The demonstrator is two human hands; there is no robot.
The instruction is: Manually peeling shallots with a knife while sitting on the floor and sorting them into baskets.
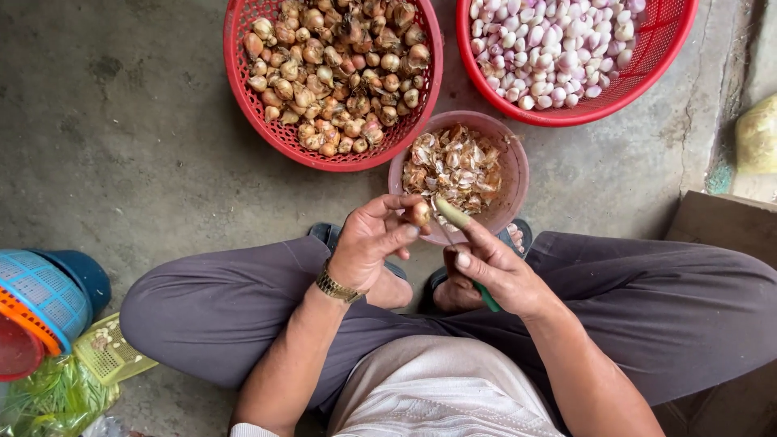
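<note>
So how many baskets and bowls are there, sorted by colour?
Red baskets: 2, one with unpeeled shallots and one with peeled shallots
Pink bowls: 1, the bowl of peelings
Blue baskets: 1, the blue basket at the left edge
Total: 4

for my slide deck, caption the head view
Left hand holds a brown shallot; right hand grips a green-handled knife.

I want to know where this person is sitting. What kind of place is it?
Probably a home yard or a market's back corner, on a bare concrete floor. Red baskets of unpeeled shallots and peeled ones sit there, with a bowl of skins. The left hand holds a shallot.
</note>
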